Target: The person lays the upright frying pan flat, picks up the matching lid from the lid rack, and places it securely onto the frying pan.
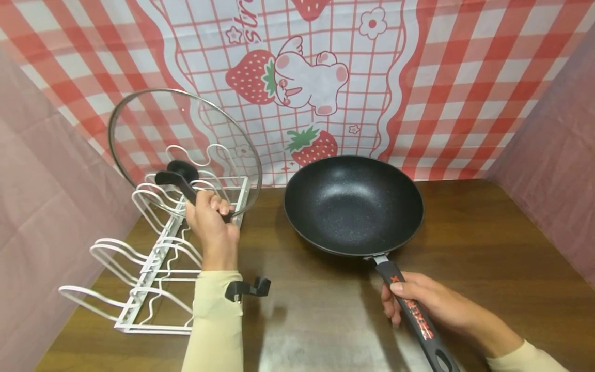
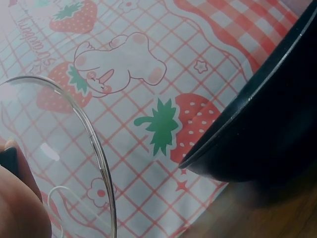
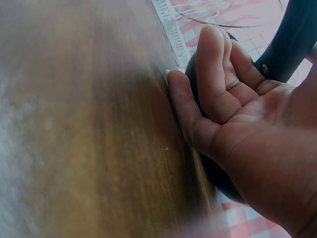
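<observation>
In the head view the left hand grips the black handle of a round glass lid, which stands tilted over the white wire rack. The right hand holds the black handle of a dark frying pan, thumb on top and fingers beneath. The left wrist view shows part of the left hand beside the lid, with the pan at right. In the right wrist view the right hand has bent fingers near the pan handle.
A brown wooden table lies under the pan and rack. A red and white checked cloth with strawberries hangs behind, and pink cloth covers the sides. A black strap is on the left sleeve.
</observation>
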`<state>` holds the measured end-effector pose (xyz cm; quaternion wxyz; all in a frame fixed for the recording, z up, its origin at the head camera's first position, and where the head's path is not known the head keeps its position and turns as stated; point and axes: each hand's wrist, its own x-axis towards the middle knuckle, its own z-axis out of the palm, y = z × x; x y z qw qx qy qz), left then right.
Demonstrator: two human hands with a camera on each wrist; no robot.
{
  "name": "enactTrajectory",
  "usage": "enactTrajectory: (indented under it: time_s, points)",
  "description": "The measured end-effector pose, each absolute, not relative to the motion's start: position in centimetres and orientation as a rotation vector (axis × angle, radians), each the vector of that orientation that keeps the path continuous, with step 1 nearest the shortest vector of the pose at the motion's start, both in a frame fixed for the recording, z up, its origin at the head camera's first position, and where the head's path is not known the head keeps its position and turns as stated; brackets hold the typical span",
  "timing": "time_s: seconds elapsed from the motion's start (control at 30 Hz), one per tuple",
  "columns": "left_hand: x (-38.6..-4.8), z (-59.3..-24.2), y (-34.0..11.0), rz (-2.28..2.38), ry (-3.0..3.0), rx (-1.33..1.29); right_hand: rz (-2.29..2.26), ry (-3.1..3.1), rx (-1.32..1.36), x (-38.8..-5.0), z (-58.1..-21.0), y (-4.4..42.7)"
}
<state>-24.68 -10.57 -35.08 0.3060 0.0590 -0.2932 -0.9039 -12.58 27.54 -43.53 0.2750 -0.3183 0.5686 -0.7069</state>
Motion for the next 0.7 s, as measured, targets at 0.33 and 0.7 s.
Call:
enactTrajectory:
  time_s: [0.33, 0.7]
  points:
    - [-24.48, -34.85, -10.24, -2.308, -0.904, 0.118, -1.894, 1.53, -0.846, -12.61, -43.48, 27.56]
    - [-24.45, -34.75, -9.61, -2.239, -0.904, 0.097, -1.901, 1.5, -0.835, -12.65, -43.56, 27.64]
